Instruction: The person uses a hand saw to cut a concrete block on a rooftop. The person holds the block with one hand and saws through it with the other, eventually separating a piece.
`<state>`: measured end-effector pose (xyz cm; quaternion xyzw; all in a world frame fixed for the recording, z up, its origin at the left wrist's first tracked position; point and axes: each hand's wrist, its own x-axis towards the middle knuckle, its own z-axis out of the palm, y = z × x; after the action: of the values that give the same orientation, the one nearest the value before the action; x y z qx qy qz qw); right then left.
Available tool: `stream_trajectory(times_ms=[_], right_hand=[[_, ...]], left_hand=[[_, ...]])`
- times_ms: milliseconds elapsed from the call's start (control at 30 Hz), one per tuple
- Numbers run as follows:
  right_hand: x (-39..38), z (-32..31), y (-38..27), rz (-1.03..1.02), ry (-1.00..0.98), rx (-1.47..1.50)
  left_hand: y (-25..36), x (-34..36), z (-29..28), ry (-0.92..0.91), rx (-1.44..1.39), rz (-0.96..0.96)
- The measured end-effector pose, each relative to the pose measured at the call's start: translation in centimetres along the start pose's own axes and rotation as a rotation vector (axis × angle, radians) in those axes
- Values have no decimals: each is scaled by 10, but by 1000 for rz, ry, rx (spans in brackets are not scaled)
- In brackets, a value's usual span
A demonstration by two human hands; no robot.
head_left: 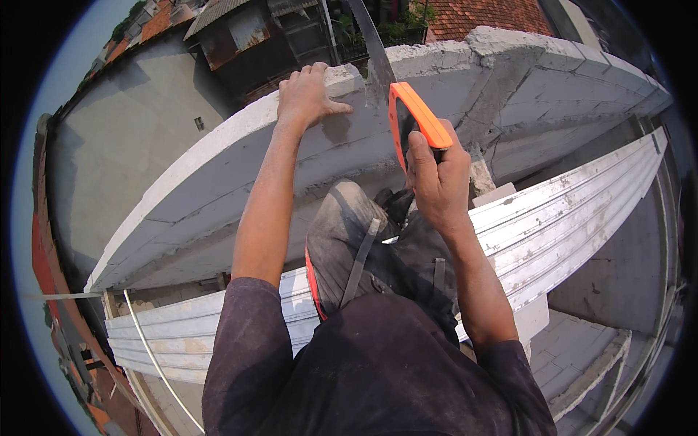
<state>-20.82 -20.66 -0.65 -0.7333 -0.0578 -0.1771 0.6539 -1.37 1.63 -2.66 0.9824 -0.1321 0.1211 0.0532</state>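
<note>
Gripping the hand saw [382, 64] by its orange and black handle [423, 115] with the right hand [440, 178], wrapping the fingers closed around the grip and laying the thumb up along its near side. Resting the left hand [309, 98] partly open on the top edge of the pale block wall [240, 192], bending the fingers over the rim and stretching the thumb out to the right against the near face.

Holding the saw to the right of the left hand, with the handle inside the right palm and the blade pointing up and away, leaning a little to the left. Crossing the wall's top line with the blade at a notch, just beside the block end near the left hand; being impossible to tell whether touching the block there.

Reaching the left forearm [265, 200] up from the lower left, nearly straight. Slanting the right forearm [472, 276] up and inward from the lower right, setting the right hand lower and nearer to the body than the left. Bending a leg in dusty grey trousers [343, 218] between the forearms, below the wall. Showing white ribbed panels [560, 229] to both sides of the body, and orange roof tiles [487, 16] beyond the wall.
</note>
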Motion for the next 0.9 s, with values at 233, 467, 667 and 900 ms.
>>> stream_trajectory(times_ms=[233,467,667,900], right_hand=[[-4,-12,33,163,-89,-55],[-21,-15,-1,-30,31,-61],[-22,-22,44,103,-51,36],[1,-34,0,60,-75,93]], left_hand=[[2,0,1,-2,-1,3],[3,-3,-4,-34,1,-8],[5,1,-5,-40,0,-4],[3,0,-2,-3,3,17]])
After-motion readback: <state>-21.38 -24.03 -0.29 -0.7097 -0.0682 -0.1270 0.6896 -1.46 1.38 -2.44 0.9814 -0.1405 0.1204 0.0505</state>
